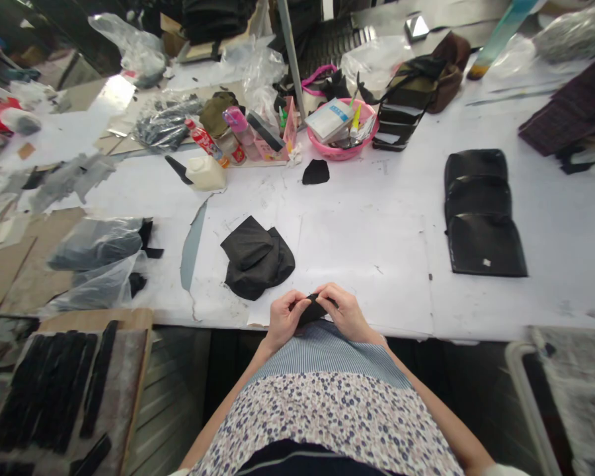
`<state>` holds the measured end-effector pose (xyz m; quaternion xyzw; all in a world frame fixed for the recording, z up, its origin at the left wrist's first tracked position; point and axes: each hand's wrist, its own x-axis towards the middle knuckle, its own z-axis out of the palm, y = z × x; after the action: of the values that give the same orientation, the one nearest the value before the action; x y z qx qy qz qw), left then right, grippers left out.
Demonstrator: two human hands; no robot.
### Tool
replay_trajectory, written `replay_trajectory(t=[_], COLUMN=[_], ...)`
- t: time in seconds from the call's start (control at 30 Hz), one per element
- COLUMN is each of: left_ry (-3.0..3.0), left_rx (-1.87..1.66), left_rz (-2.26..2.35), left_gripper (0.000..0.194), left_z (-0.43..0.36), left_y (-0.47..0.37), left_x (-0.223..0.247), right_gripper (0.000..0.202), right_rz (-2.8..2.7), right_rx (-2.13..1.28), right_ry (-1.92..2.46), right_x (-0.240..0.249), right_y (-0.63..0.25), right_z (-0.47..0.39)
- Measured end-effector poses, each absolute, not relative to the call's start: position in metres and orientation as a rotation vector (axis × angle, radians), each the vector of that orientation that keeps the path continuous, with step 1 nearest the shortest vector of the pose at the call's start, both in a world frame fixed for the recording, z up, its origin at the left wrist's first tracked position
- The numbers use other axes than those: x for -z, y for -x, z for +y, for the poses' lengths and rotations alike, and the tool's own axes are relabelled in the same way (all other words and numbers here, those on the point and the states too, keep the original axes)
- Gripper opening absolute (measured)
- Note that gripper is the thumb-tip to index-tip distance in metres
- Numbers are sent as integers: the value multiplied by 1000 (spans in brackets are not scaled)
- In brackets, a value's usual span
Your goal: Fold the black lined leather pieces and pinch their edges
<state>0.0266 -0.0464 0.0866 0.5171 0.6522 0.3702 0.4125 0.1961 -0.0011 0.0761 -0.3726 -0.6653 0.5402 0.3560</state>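
At the table's front edge, my left hand and my right hand pinch a small piece of black fabric between thumbs and fingers. The two hands are close together, and much of the piece is hidden behind the fingers. Just beyond my left hand lies a crumpled heap of black fabric on the white table surface. Farther back there is a small black fabric scrap.
Stacked black panels lie to the right. Behind stand a pink basket, a white plastic bottle and a metal pole. Plastic-wrapped pieces are at left, above a board with black strips.
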Motion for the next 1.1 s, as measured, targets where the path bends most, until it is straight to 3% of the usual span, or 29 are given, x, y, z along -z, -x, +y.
replay_trajectory(t=[0.23, 0.7, 1.1], left_ry=[-914, -840, -885], left_rx=[-951, -927, -839], left_rz=[1552, 1517, 1516], left_gripper=[45, 30, 21], left_z=[-48, -41, -39], left_y=[-31, -38, -40], left_x=[-82, -85, -89], right_gripper=[16, 9, 17], right_rz=[-1769, -1791, -1504], right_rx=[-1457, -1355, -1837], right_ry=[883, 892, 999], right_x=[-68, -70, -76], right_y=[-200, -198, -206], right_z=[-5, -4, 8])
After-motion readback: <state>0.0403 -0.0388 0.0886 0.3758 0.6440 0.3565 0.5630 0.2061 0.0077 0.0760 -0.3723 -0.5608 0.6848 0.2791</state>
